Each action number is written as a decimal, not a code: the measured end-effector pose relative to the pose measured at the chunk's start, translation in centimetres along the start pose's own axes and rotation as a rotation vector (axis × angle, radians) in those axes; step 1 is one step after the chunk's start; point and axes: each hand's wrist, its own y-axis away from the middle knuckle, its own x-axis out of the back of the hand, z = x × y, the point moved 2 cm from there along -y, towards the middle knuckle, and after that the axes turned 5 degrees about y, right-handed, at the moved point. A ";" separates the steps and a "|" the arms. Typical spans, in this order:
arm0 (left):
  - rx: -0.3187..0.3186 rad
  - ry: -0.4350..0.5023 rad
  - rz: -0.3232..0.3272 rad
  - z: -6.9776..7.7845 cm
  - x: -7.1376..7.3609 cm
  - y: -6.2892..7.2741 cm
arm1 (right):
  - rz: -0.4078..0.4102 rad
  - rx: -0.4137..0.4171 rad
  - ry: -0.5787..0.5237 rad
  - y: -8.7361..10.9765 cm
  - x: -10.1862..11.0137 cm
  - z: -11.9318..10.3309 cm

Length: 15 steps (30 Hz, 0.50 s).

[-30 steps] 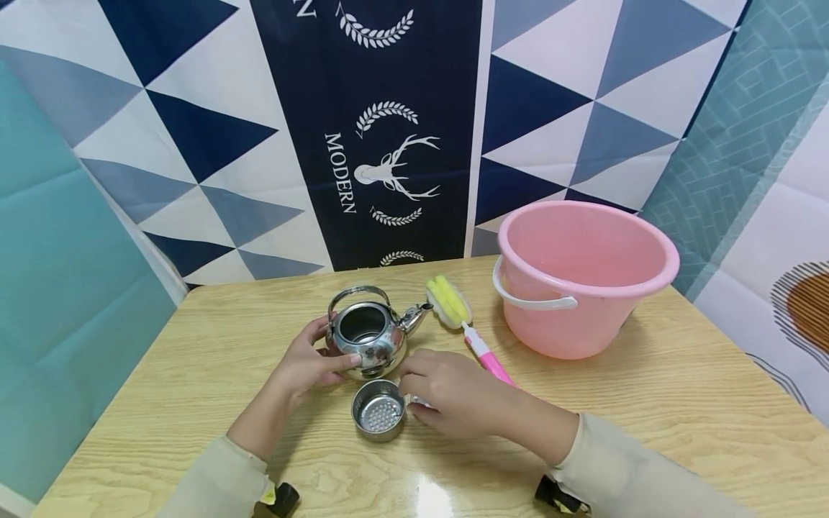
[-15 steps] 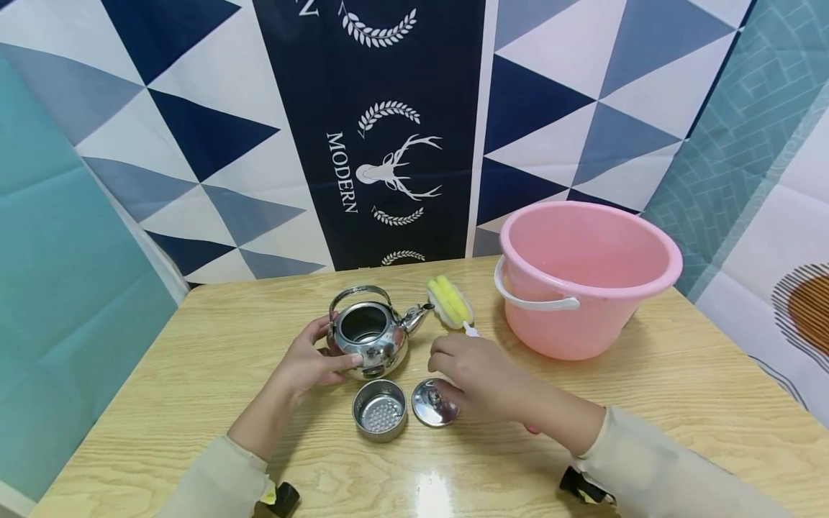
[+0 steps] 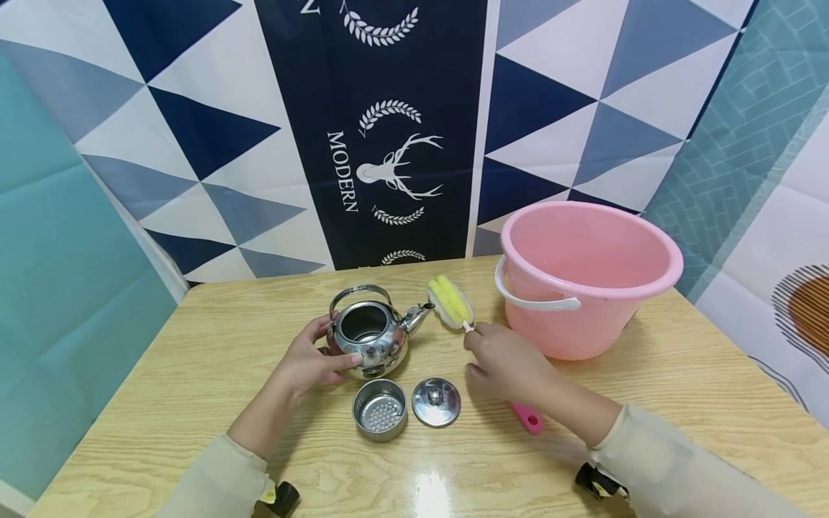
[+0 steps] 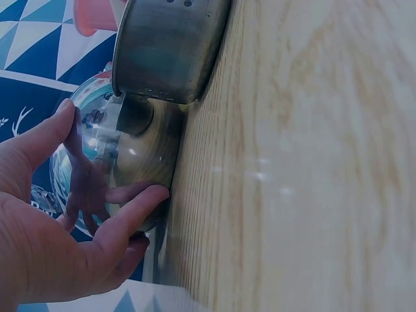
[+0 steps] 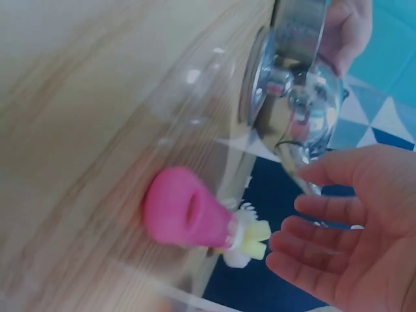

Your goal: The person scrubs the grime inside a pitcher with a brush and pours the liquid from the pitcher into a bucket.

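Note:
A shiny steel teapot (image 3: pixel 383 351), lidless, stands upright on the table with its spout to the right. My left hand (image 3: pixel 309 363) grips its left side, thumb on the front and fingers around the lower body. In front of it sit a perforated metal strainer (image 3: pixel 380 411) and, to the right, a round lid (image 3: pixel 437 404) with a knob. A sponge bottle brush (image 3: pixel 451 302) with a pink handle (image 5: pixel 175 207) lies to the right. Over that handle hovers my right hand (image 3: pixel 508 365), its fingers loosely bent and apart from the brush in the right wrist view.
A pink bucket (image 3: pixel 576 324) with a white handle stands at the back right, close beyond my right hand. Patterned cloth (image 3: pixel 401 129) hangs behind the wooden table (image 3: pixel 214 345).
My right hand has let go of the lid, leaving it beside the strainer, and moved right and away over the brush handle. The left hand and teapot have stayed put.

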 end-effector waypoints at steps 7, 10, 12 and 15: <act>0.004 0.011 0.003 -0.2 0.0 0.2 | -0.130 -0.155 -0.046 0.2 -0.1 1.0; 0.005 0.010 0.004 -0.2 0.0 0.1 | -0.223 -0.225 -0.071 0.3 -0.4 1.5; 0.007 0.007 0.008 -0.2 0.1 0.0 | -0.267 -0.255 -0.077 0.4 -0.7 1.8; 0.013 0.003 0.014 -0.2 0.0 -0.2 | -0.302 -0.275 -0.088 0.5 -1.1 2.3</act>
